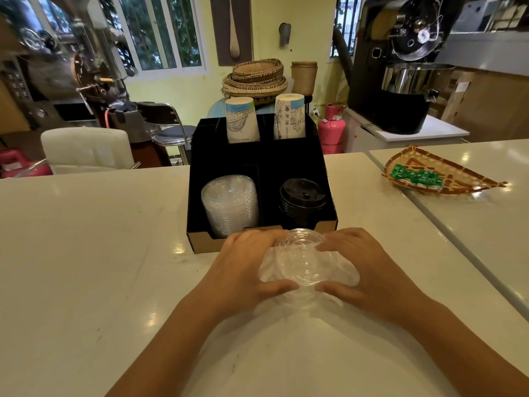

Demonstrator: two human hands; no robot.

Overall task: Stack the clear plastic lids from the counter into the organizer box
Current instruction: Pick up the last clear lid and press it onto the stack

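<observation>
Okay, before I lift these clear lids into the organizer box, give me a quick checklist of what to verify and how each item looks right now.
1. Both hands on the pile: ok. Left hand and right hand cup the clear lids on the counter from either side.
2. Pile lined up evenly: not ok; the lids look splayed.
3. Target compartment: ok. The clear lid stack in the box sits front left in the organizer box.
4. Room on top of that stack: cannot tell.
5. Wrong compartment: ok to avoid; the black lids fill the front right.
6. Path to the box: ok, nothing between.
</observation>
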